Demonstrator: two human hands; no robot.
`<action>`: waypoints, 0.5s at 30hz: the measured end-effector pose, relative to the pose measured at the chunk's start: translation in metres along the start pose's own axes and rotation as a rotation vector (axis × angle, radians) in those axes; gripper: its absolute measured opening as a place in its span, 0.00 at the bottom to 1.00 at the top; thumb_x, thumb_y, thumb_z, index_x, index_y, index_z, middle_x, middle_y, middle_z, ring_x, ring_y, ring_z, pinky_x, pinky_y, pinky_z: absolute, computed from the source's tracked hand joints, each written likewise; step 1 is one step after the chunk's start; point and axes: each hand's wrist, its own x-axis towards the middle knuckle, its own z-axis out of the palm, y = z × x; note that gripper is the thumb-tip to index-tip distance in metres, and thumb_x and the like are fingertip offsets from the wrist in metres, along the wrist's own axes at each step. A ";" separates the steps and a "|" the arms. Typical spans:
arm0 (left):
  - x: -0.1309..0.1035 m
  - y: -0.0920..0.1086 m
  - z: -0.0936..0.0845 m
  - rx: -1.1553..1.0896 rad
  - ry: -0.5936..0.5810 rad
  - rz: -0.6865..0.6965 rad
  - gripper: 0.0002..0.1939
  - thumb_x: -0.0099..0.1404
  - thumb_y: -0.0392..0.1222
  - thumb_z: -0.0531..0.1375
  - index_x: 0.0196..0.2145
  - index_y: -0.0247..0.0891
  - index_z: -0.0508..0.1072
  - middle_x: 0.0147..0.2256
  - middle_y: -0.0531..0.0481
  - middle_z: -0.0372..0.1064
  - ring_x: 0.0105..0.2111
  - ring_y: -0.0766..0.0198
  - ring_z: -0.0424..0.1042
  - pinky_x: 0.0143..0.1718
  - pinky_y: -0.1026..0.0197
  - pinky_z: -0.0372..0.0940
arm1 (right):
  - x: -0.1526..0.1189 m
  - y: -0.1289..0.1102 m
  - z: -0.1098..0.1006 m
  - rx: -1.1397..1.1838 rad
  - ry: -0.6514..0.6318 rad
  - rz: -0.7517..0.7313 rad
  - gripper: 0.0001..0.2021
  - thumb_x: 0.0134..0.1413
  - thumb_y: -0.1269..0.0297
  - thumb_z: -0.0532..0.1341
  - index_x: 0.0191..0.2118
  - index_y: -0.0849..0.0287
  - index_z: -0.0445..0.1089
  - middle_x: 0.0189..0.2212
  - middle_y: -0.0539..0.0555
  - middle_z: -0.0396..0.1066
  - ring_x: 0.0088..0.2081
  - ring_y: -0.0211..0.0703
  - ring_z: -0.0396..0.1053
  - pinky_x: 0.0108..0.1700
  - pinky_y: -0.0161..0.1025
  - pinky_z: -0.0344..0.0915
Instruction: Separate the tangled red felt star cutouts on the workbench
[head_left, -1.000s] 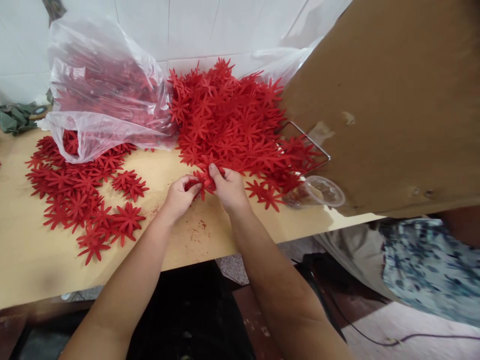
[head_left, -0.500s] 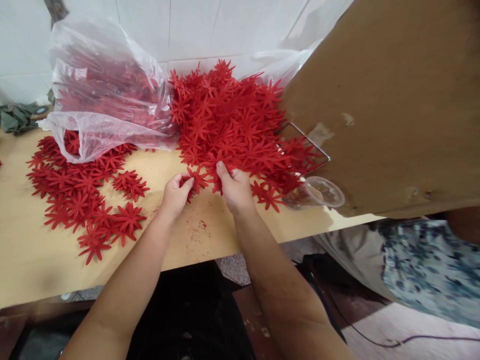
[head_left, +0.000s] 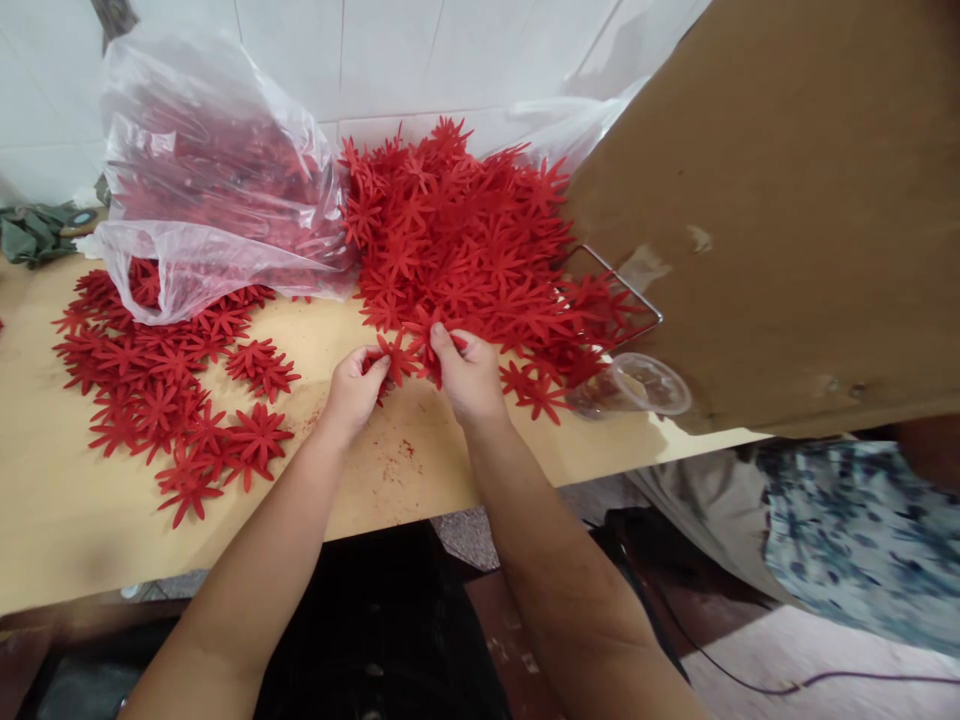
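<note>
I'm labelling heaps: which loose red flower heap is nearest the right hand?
The taller heap, right of the plastic bag; its front edge is by the right hand. The lower heap lies farther left.

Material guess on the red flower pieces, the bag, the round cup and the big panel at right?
Red flower pieces: matte, probably felt or foam; soft, flat, thick-cut petals.
Bag: thin, glossy plastic film; see-through, creased, with highlights.
Round cup: clear, shiny plastic, likely; translucent rim.
Panel: dull brown, likely cardboard; scuffed surface with torn patches.
</note>
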 end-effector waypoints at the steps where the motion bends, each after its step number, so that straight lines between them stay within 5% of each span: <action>1: 0.000 0.000 0.000 0.001 -0.001 0.003 0.02 0.57 0.32 0.54 0.28 0.35 0.66 0.19 0.58 0.63 0.18 0.75 0.60 0.23 0.69 0.56 | 0.000 0.000 0.001 0.023 0.015 -0.012 0.18 0.43 0.51 0.61 0.18 0.58 0.58 0.14 0.43 0.54 0.19 0.30 0.54 0.23 0.31 0.55; 6: -0.001 0.001 0.000 0.027 -0.003 0.007 0.02 0.57 0.32 0.54 0.28 0.35 0.65 0.18 0.58 0.62 0.17 0.75 0.60 0.22 0.70 0.55 | 0.001 -0.001 0.005 0.129 -0.001 -0.005 0.14 0.38 0.53 0.65 0.28 0.57 0.66 0.23 0.46 0.68 0.26 0.33 0.64 0.31 0.33 0.62; 15: -0.002 0.003 0.000 0.042 0.000 -0.008 0.03 0.58 0.33 0.54 0.27 0.35 0.65 0.17 0.58 0.61 0.17 0.75 0.59 0.21 0.70 0.55 | 0.001 0.001 0.000 -0.029 0.085 0.024 0.24 0.43 0.42 0.57 0.14 0.58 0.56 0.12 0.44 0.54 0.18 0.30 0.53 0.23 0.33 0.54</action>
